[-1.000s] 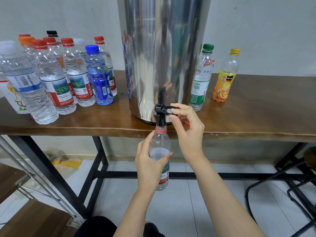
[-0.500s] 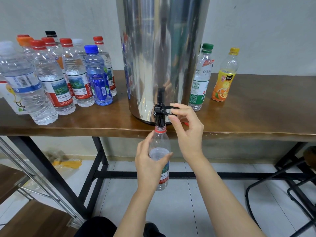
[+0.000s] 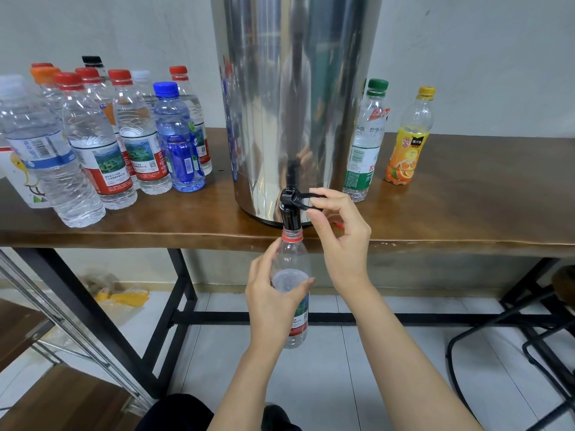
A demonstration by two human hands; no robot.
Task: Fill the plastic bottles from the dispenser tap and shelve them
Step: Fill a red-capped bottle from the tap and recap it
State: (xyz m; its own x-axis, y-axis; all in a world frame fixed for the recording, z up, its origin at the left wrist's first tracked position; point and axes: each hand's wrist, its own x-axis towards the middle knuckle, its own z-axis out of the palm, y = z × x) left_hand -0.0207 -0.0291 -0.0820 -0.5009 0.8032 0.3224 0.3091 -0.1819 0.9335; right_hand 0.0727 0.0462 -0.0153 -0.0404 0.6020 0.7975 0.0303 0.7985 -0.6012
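A tall steel dispenser (image 3: 295, 104) stands on the wooden table (image 3: 466, 213), its black tap (image 3: 291, 209) hanging over the front edge. My left hand (image 3: 273, 303) grips an uncapped clear bottle (image 3: 294, 259) with a red neck ring, its mouth right under the tap spout. Water stands partway up inside it. My right hand (image 3: 339, 237) pinches the tap's black lever, which points right. Something small and red shows behind my right hand.
Several capped bottles (image 3: 102, 144) crowd the table's left side. A green-capped bottle (image 3: 365, 141) and an orange juice bottle (image 3: 409, 138) stand right of the dispenser. Wooden shelves with a metal frame (image 3: 37, 368) sit lower left. A black stool frame (image 3: 529, 343) is at right.
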